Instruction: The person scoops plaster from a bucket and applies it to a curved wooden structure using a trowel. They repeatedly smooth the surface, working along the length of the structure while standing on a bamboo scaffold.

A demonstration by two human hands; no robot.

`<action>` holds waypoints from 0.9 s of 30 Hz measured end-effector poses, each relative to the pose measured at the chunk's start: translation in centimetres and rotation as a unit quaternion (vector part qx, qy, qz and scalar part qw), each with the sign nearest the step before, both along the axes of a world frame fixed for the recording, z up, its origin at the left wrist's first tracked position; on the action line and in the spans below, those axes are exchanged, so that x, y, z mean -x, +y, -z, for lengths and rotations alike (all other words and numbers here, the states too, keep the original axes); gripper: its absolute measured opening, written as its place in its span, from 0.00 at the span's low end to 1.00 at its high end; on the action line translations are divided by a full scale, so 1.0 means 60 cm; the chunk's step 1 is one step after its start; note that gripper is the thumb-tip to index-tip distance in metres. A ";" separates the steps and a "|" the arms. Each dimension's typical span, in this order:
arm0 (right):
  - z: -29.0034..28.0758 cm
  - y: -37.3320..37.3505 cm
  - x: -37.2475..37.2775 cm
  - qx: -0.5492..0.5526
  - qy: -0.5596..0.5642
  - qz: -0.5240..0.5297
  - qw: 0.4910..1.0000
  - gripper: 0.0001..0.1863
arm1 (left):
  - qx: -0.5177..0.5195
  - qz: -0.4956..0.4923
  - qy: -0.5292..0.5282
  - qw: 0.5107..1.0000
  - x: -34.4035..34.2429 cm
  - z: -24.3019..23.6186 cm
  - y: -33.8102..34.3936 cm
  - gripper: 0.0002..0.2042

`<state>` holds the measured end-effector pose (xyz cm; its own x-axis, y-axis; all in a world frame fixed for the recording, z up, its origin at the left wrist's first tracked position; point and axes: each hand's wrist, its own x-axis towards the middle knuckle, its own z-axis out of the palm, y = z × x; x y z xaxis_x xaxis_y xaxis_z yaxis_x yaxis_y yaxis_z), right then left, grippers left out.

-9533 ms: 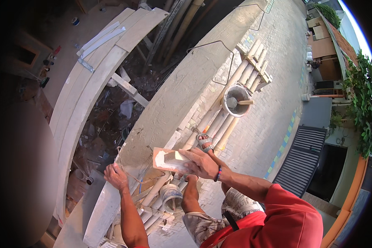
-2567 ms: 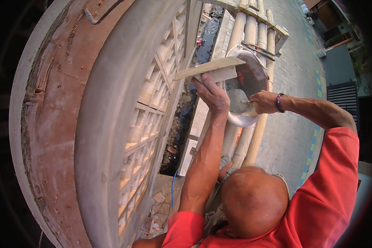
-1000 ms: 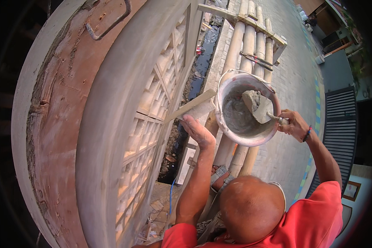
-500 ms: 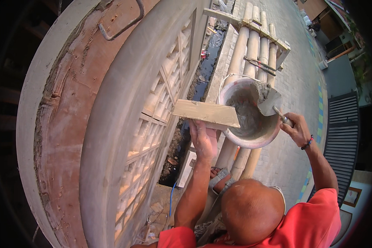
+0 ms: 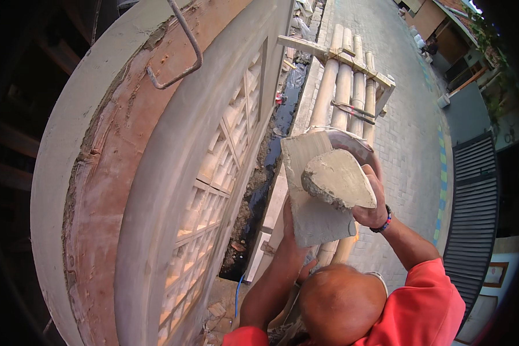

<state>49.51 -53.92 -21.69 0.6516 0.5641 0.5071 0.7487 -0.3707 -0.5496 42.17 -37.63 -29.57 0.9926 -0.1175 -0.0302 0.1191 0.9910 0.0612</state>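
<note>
My left hand (image 5: 294,233) holds a flat hawk board (image 5: 323,224) from beneath, its upper face tilted into view. The board hides most of the fingers. My right hand (image 5: 373,203) is closed round the handle of a trowel (image 5: 349,176), the handle mostly hidden. The trowel's blade is coated with grey wet mortar (image 5: 320,190), thick and ragged along its lower left edge, and lies over the middle of the board. Behind both, the mortar bucket (image 5: 363,149) is largely covered; only its far rim and side show.
Bamboo poles (image 5: 343,81) lashed to a crosspiece (image 5: 334,53) form a platform under the bucket. Red-handled pincers (image 5: 353,111) lie on them. At left stands a plastered wall (image 5: 173,144) with a lattice opening, a bent metal bar (image 5: 197,55) above. A wet ditch (image 5: 281,124) runs alongside.
The trowel has come out of the bucket and moved left over the hawk board, carrying mortar. My left hand has turned the board so its upper face shows. The view has shifted slightly.
</note>
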 end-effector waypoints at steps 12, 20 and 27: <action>-0.015 0.028 0.007 0.093 -0.042 0.006 0.995 0.23 | 0.013 -0.023 -0.031 0.999 0.019 -0.035 0.034 0.25; -0.008 0.010 -0.001 0.120 -0.049 0.025 0.991 0.23 | -0.072 -0.116 -0.018 0.991 0.033 -0.056 0.103 0.25; -0.116 -0.081 -0.039 0.390 0.124 0.124 0.904 0.13 | -0.121 -0.183 0.008 0.976 0.041 -0.063 0.139 0.25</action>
<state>51.85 -58.80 -14.70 0.8466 0.5076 -0.1603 0.4784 -0.8576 -0.1887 39.73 -29.31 -25.77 0.9661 0.2565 -0.0292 -0.2364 0.9244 0.2993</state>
